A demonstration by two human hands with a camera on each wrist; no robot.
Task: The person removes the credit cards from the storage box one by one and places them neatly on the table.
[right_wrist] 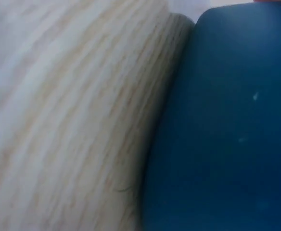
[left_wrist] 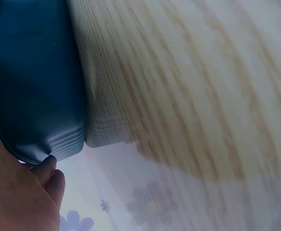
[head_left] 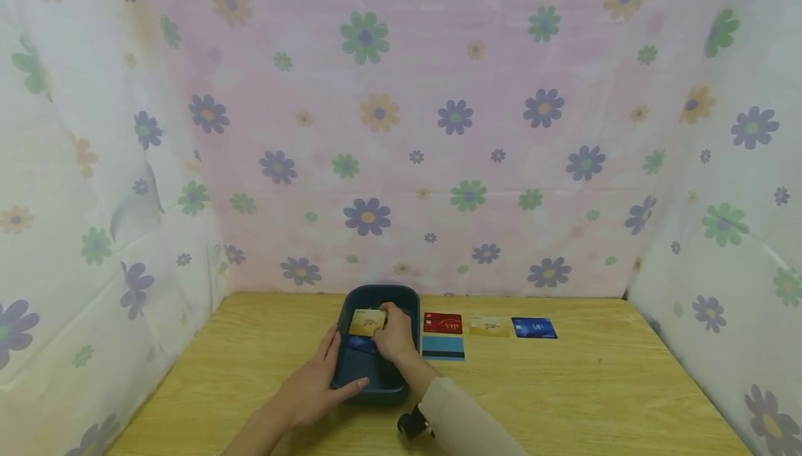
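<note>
A dark teal plastic box (head_left: 376, 379) with rounded corners stands on the table, and its outer wall (left_wrist: 39, 77) fills part of the left wrist view. My left hand (head_left: 313, 383) rests along its left side, fingers fairly straight at the rim and thumb stretched over the front part. Inside the box, my right hand (head_left: 397, 334) pinches a gold card (head_left: 366, 321) at its right edge. A dark blue card (head_left: 362, 344) lies below the gold one, partly covered. The right wrist view shows the box's side (right_wrist: 222, 125) but not the right fingers.
Right of the box lie a red VIP card (head_left: 443, 323), another gold card (head_left: 491, 326) and a blue VIP card (head_left: 535, 328) in a row. A light blue card (head_left: 443, 348) with a dark stripe lies below the red one. Flowered cloth (head_left: 416, 184) surrounds the wooden table (head_left: 595, 386).
</note>
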